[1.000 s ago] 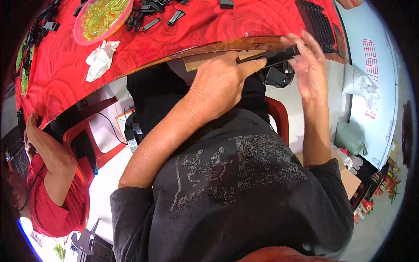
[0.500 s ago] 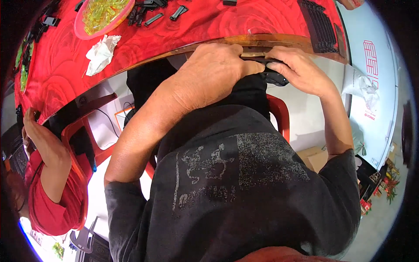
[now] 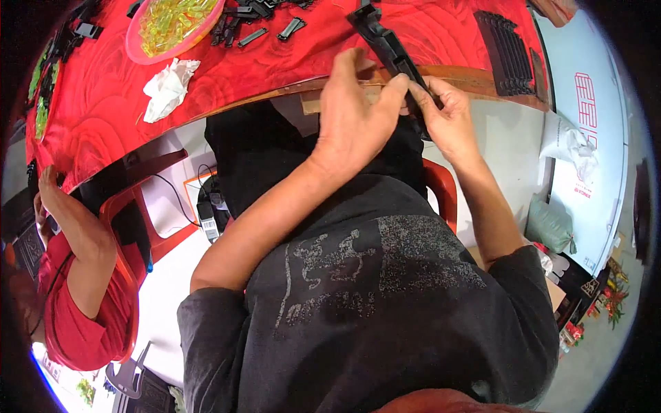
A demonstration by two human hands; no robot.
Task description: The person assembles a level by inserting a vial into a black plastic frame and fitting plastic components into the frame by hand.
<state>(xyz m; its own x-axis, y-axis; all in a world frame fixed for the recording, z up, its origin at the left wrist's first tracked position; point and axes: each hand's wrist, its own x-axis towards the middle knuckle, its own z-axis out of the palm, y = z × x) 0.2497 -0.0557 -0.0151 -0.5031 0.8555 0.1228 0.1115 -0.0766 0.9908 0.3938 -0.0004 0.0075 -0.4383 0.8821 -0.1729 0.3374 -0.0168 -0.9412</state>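
Note:
A long, narrow black plastic part [image 3: 387,47] with raised edges and recesses slants over the table's front edge, its far end over the red cloth. Its near portion is gripped by my right hand [image 3: 449,122], thumb on top and fingers curled round the side. My left hand [image 3: 354,124] is beside it with the fingers stretched out and apart. The left thumb tip meets the part or lies right against it; the exact contact cannot be made out. Both hands hide some of the part's near end.
A pink-rimmed bowl [image 3: 131,43] of yellow clear pieces stands far left, near a crumpled white tissue [image 3: 169,89]. Loose black parts [image 3: 255,12] lie behind. A row of long black parts [image 3: 506,54] sits at right. Another person [image 3: 89,289] in red sits at left.
The black part has been raised from below the table edge and turned lengthwise away from me. My left hand has loosened and spread its fingers; my right hand still holds the part.

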